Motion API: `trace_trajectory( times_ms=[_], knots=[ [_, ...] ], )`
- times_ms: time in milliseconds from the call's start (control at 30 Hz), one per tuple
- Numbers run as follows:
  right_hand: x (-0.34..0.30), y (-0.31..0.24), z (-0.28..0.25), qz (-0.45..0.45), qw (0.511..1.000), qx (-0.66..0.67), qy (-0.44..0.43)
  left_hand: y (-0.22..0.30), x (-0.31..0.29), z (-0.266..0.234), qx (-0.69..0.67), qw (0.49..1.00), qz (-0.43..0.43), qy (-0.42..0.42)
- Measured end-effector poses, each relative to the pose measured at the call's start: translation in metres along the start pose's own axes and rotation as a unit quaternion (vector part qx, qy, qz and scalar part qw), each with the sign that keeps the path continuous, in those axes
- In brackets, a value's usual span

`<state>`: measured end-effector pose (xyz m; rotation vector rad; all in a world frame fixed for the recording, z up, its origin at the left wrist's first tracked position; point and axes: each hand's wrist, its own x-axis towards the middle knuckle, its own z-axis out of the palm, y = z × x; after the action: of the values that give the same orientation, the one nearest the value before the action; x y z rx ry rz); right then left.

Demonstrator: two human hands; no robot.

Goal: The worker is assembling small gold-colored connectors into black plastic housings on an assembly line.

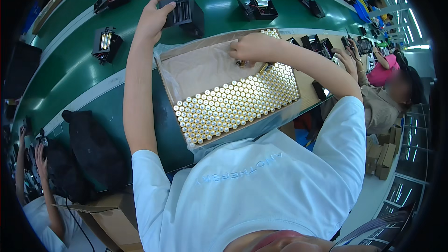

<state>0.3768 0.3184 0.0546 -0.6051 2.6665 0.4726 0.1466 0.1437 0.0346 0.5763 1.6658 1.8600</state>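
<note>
My left hand (pixel 156 16) grips a black plastic box (pixel 196 18) at its upper left edge, thumb on top. The box's open battery compartment faces up, and its slots look unfilled. My right hand (pixel 252 49) is over a wide carton (pixel 170 86), with its fingers curled round a few batteries (pixel 241 63). Rows of upright cylindrical batteries (pixel 224 107) fill the near and right part of this carton. Brown paper lining (pixel 200 67) shows in the rest of it. Another battery (pixel 266 67) lies tilted on the upright ones below my right hand.
More black boxes stand on the green bench, one with batteries in it (pixel 106 42) at left and another (pixel 263 8) at the back. A black bag (pixel 95 144) lies at left, above a cardboard box (pixel 114 219). Co-workers sit at both sides; one's hand (pixel 346 60) is at right.
</note>
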Motion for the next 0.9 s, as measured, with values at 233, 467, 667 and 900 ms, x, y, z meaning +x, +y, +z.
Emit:
trace_trajectory(
  times_ms=[233,467,667,900],
  knots=[
    [0.013,0.012,0.007,-0.028,0.984,0.177,0.002,0.021,-0.002,-0.015,-0.054,0.992,0.072,0.087],
    [0.044,0.024,-0.072,0.066,0.857,0.447,0.247,0.016,0.002,-0.019,-0.077,0.987,0.111,0.092],
    [0.092,0.032,-0.113,0.232,0.791,0.430,0.367,0.024,-0.009,0.001,-0.109,0.990,0.046,0.074],
    [0.117,0.031,-0.111,0.259,0.826,0.343,0.365,0.025,-0.010,0.014,-0.170,0.980,0.033,0.099]
  ],
)
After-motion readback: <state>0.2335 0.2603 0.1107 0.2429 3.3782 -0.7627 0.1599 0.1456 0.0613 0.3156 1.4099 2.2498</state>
